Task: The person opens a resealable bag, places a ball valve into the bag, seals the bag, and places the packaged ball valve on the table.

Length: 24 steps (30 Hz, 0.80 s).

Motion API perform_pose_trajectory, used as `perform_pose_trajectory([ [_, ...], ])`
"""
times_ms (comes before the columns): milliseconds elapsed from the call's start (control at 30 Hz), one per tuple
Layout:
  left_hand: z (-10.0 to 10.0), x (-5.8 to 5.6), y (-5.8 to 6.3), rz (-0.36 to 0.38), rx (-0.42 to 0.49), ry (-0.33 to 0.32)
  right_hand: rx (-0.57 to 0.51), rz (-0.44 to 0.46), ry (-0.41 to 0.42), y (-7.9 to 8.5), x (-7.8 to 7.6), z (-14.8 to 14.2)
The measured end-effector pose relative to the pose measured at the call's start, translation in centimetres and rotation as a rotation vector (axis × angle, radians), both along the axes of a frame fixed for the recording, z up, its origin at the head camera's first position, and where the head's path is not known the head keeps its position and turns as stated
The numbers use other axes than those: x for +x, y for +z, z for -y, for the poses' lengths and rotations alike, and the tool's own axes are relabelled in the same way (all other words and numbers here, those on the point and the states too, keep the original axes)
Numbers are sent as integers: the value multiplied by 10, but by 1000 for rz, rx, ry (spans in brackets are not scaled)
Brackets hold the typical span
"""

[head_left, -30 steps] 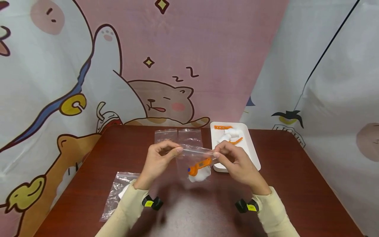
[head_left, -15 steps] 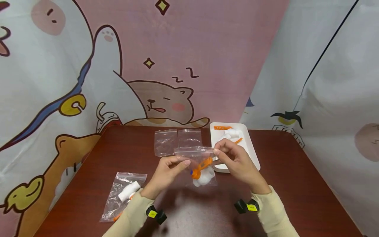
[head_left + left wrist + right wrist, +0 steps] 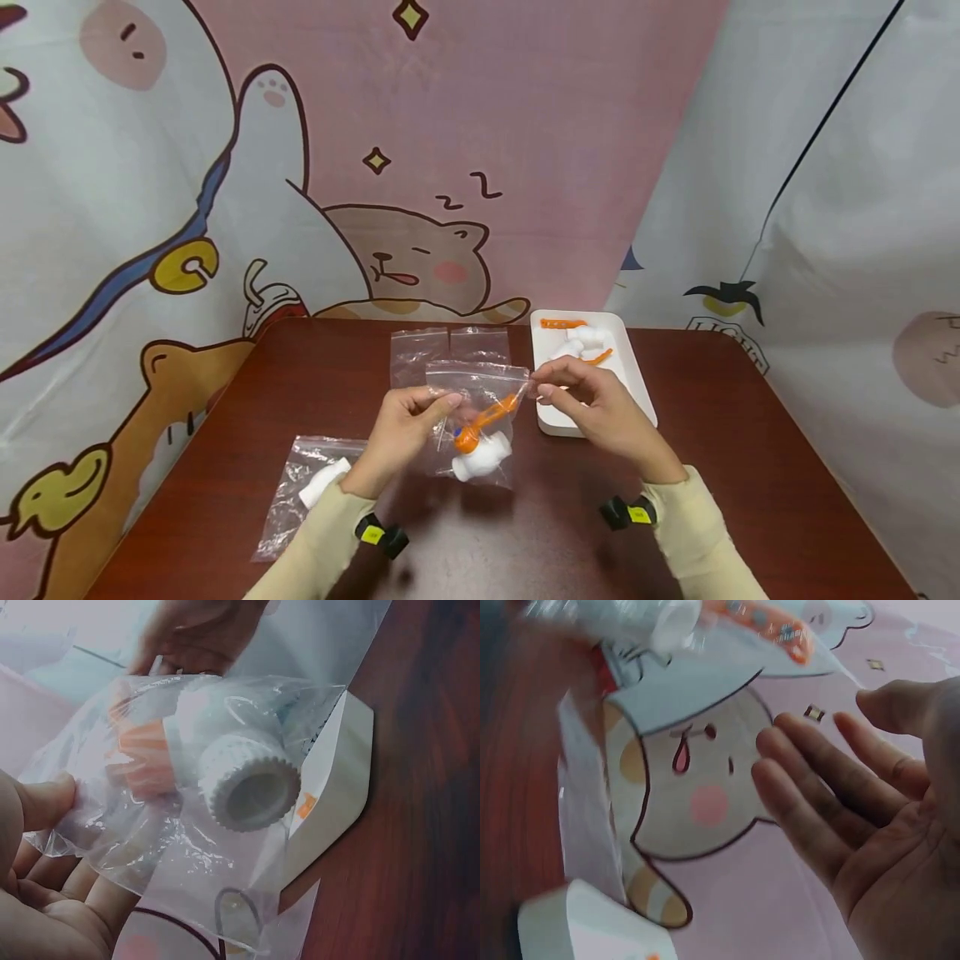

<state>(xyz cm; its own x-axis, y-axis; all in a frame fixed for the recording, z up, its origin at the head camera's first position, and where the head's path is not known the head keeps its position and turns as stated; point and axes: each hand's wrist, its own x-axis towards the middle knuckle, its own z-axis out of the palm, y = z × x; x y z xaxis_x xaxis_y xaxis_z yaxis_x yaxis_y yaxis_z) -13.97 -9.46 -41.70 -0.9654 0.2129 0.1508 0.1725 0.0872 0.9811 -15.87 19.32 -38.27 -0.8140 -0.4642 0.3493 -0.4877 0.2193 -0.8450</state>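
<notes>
A clear zip bag hangs over the middle of the table. Inside it lies a white plastic valve with an orange lever handle and a blue dot. My left hand pinches the bag's left side between thumb and fingers; the left wrist view has the valve's ribbed collar facing the camera. At the bag's upper right corner is my right hand. The right wrist view reveals its fingers spread, with a gap between thumb and fingertips and nothing gripped.
Behind my right hand stands a white tray with white parts and orange handles in it. Two flat clear bags lie at the table's back. Another bag with a white part rests at left, partly under my left sleeve.
My left hand first slid down from the zip strip, then shifted left with the bag and valve. The right hand has let go of the bag's top corner.
</notes>
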Motion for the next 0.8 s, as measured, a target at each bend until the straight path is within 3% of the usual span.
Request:
perform_pose_trajectory([
  [133,11,-4,-3,30,25,41,175,-103,-63,-8,-7,-9],
  [333,29,-7,-9,135,41,81,401,-202,-145,-25,-15,-28],
  [567,49,-7,-19,225,-33,135,623,-153,-216,-42,-18,-50],
  [800,67,-1,-31,333,-72,151,755,-106,-206,-52,-18,-60],
])
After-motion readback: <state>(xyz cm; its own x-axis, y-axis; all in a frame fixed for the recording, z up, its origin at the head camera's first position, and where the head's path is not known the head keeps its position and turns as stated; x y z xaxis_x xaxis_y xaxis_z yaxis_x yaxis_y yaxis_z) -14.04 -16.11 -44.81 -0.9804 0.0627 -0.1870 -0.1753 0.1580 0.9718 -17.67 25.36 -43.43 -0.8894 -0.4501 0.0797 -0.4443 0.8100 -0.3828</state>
